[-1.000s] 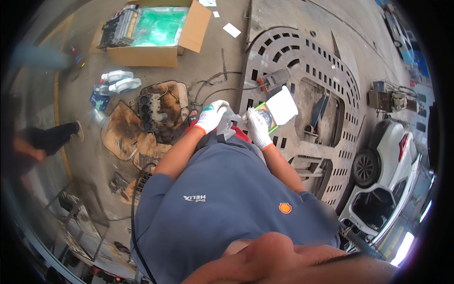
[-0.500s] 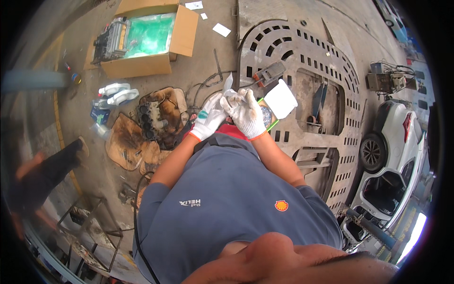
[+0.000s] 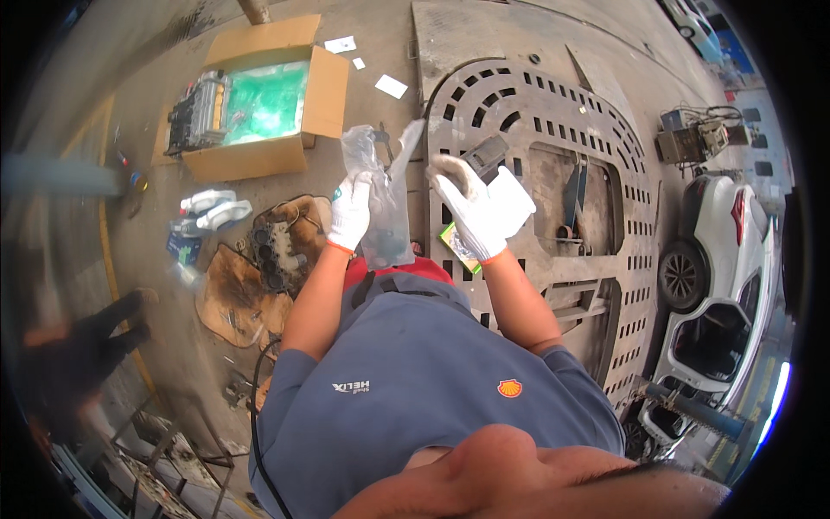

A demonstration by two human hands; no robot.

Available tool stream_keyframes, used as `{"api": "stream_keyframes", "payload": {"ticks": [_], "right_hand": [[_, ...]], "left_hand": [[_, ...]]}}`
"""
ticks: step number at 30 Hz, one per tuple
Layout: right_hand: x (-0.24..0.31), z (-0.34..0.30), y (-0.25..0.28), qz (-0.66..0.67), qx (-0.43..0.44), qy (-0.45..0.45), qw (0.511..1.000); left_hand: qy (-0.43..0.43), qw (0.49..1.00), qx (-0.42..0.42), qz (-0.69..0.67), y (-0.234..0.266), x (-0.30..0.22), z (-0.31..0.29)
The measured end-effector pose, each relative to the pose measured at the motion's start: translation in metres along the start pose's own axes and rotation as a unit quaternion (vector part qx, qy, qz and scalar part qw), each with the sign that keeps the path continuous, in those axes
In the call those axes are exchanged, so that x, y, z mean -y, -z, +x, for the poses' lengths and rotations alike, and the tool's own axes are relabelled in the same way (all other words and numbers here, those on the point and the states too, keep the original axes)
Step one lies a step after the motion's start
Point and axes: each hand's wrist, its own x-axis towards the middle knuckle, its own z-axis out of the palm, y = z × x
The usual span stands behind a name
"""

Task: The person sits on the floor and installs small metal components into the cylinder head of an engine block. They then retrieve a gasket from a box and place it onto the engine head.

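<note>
My left hand (image 3: 350, 212), in a white knitted glove, is closed on the side of a clear plastic bag (image 3: 389, 221). The bag hangs spread out in front of my waist, its upper edge loose. My right hand (image 3: 471, 208), gloved too, is held to the right of the bag and apart from it, fingers stretched and slightly bent with nothing in them. Below it lies an opened green-edged box (image 3: 460, 248) with a white flap (image 3: 512, 201), partly covered by the hand. A grey pedal-like unit (image 3: 487, 156) sits just beyond my right fingers.
An engine block (image 3: 270, 251) rests on oil-stained cardboard (image 3: 232, 290) at left. Behind it stands an open carton (image 3: 251, 164) with green packing and an engine (image 3: 194, 112). White bottles (image 3: 220, 212) stand nearby. A slotted metal platform (image 3: 635, 208), a white car (image 3: 718, 259) and a blurred person (image 3: 78, 346) are around.
My hands have moved apart, the left leftward and the right slightly rightward. The crumpled plastic bag between them is now spread open, held by the left hand only.
</note>
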Motion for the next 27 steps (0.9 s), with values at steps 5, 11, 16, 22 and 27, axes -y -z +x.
{"api": "stream_keyframes", "payload": {"ticks": [5,11,16,22,27], "right_hand": [[0.023,0.034,-0.003,-0.281,0.034,-0.004,0.959],[-0.022,0.021,0.021,-0.223,-0.031,-0.009,0.974],[-0.037,0.002,0.054,-0.092,-0.067,-0.029,0.993],[-0.056,-0.013,0.107,-0.009,-0.252,-0.002,0.968],[-0.064,-0.023,0.161,0.108,-0.352,0.040,0.929]], "left_hand": [[-0.065,0.992,0.104,0.036,-0.022,-0.003,-0.009],[-0.104,0.984,0.109,0.093,-0.030,0.018,-0.014],[-0.057,0.968,0.197,0.142,-0.044,0.039,-0.011],[0.192,0.939,0.284,-0.022,-0.094,0.054,-0.044],[0.223,0.839,0.494,-0.059,-0.112,0.000,-0.043]]}}
